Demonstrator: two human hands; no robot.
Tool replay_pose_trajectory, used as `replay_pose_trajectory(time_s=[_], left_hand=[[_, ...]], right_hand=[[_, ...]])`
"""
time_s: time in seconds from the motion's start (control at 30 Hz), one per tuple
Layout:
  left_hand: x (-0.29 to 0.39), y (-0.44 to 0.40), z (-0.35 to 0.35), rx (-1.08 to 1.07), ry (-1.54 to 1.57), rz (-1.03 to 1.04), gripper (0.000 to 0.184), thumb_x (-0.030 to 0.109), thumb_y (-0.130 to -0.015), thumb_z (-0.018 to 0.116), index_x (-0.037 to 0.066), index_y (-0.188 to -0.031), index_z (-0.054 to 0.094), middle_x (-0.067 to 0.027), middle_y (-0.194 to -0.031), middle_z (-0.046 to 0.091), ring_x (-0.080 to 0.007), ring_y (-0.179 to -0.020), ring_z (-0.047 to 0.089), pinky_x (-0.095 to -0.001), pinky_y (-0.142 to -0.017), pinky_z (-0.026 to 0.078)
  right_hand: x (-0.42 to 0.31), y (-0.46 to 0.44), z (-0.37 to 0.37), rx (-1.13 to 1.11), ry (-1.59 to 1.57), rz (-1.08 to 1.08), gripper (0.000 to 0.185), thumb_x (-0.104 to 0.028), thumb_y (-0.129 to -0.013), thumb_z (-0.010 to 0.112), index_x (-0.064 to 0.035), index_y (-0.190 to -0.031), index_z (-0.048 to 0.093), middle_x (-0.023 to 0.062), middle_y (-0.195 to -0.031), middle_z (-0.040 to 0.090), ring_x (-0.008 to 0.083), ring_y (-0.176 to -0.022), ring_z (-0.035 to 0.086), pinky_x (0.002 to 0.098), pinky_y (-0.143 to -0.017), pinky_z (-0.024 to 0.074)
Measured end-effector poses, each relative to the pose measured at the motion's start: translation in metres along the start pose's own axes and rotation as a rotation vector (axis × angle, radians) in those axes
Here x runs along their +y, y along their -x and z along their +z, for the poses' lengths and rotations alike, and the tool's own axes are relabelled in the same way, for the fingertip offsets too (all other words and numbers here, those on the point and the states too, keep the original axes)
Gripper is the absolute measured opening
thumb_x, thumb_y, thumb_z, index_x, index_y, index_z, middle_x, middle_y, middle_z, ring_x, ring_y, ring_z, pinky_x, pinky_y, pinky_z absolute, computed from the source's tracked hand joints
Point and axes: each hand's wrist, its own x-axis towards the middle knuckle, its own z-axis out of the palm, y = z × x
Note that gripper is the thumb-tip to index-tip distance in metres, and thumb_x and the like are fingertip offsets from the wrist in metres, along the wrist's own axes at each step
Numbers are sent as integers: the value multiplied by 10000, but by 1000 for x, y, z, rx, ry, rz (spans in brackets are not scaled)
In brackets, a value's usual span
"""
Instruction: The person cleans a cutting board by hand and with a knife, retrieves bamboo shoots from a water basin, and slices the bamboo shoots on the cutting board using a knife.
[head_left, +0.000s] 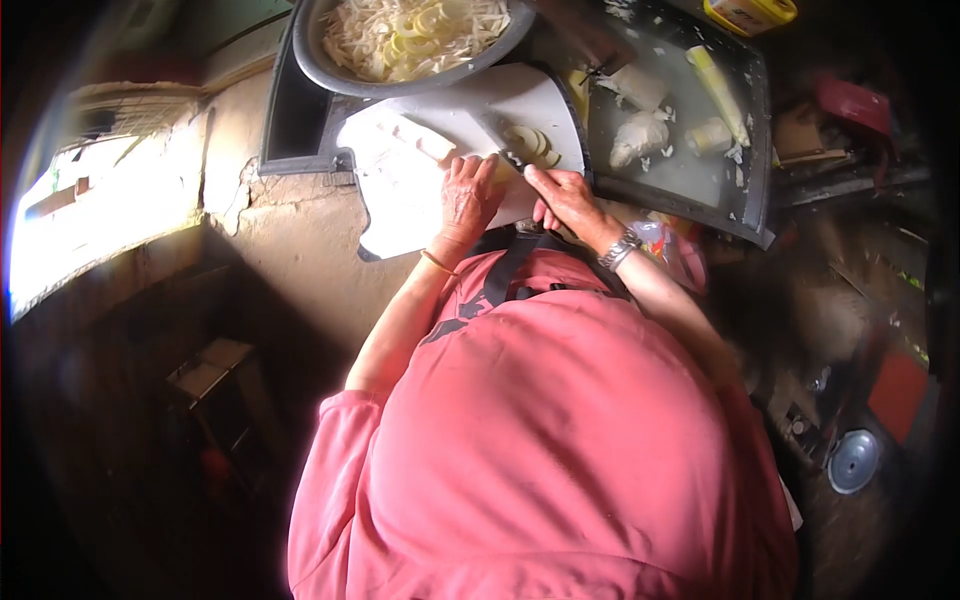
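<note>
My right hand [572,203] is wrapped round the dark handle of a knife [488,130], whose blade points up and left over the white cutting board [400,210]. Beside the blade, my left hand [470,203] lies on the board with its fingers bent together; what is under the fingertips is too small to make out. A white peeled piece [425,138] lies just above and left of my left hand. Pale round slices [533,142] rest on the board to the right of the blade.
A metal basin [315,62] of pale cut strips stands behind the board. On the dark-framed table [680,185] at the right lie a green-yellow stalk [718,95], white chunks [640,137] and scraps. A yellow tub [750,14] is at the back right, a metal lid [853,461] lower right.
</note>
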Motion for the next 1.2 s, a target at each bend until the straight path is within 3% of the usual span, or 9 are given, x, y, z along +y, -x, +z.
replay_pose_trajectory(time_s=[0.2, 0.3, 0.43, 0.5, 0.6, 0.8, 0.9, 1.07, 1.2], left_hand=[[-17, 12, -18, 118, -18, -40, 509, 210, -753, 753, 23, -1199, 597, -155, -1073, 606, -343, -1019, 558, -450, -862, 460], [-47, -4, -33, 158, -179, -4, 427, 116, -824, 637, 26, -1238, 586, -160, -1101, 608, -357, -1049, 549, -457, -877, 457], [-65, -31, -57, 21, -520, 154, 548, -5, -800, 559, 124, -1331, 529, -121, -1231, 569, -349, -1166, 503, -529, -881, 438], [-78, -41, -54, -46, -642, 278, 511, 8, -814, 565, 146, -1305, 543, -112, -1232, 572, -334, -1189, 489, -536, -893, 432], [-96, -51, -57, -324, -547, 194, 450, 20, -837, 553, 144, -1269, 551, -122, -1292, 557, -326, -1234, 478, -556, -933, 429], [-131, -32, -75, -198, -506, 341, 367, 44, -885, 512, 119, -1243, 550, -135, -1347, 537, -333, -1300, 458, -572, -975, 417], [-144, -20, -87, -286, -548, 295, 352, 61, -896, 512, 104, -1244, 539, -143, -1398, 509, -345, -1322, 449, -570, -970, 422], [-110, -11, -98, -282, -577, 291, 693, -10, -842, 535, 128, -1502, 375, -227, -1441, 449, -409, -1351, 417, -562, -1031, 393], [-48, 3, -59, -200, -153, 228, 512, 149, -820, 650, 81, -1316, 543, -168, -1245, 569, -331, -1145, 534, -464, -936, 440]], right_hand=[[7, 15, -23, -25, -8, 45, 527, -498, -980, 561, 17, -895, 633, 111, -669, 666, 156, -489, 633, 246, -432, 499], [9, 20, -19, -49, -35, 35, 512, -495, -982, 558, 8, -915, 632, 109, -676, 666, 154, -502, 637, 244, -446, 503], [10, 22, -14, -104, -23, 56, 495, -476, -997, 544, -4, -1110, 640, 90, -700, 673, 123, -528, 619, 234, -492, 493], [13, 23, -11, -108, -7, 25, 497, -482, -993, 544, -5, -1090, 646, 95, -689, 670, 126, -502, 609, 235, -465, 481], [11, 22, -11, -105, 17, 6, 503, -491, -990, 541, -10, -1085, 653, 99, -681, 669, 124, -467, 590, 231, -432, 459], [6, 19, -21, -96, -40, 97, 501, -511, -986, 546, -21, -1002, 652, 95, -713, 685, 120, -525, 614, 233, -484, 485], [7, 19, -19, -94, -121, 108, 496, -520, -972, 569, -32, -945, 648, 86, -722, 687, 122, -554, 624, 239, -508, 495], [8, 20, -9, -14, -98, 116, 469, -493, -973, 581, -33, -913, 652, 79, -703, 679, 105, -505, 592, 230, -458, 461], [-3, 30, -4, 65, -36, 74, 439, -458, -979, 584, -29, -940, 670, 57, -657, 646, 85, -453, 537, 227, -417, 426]])
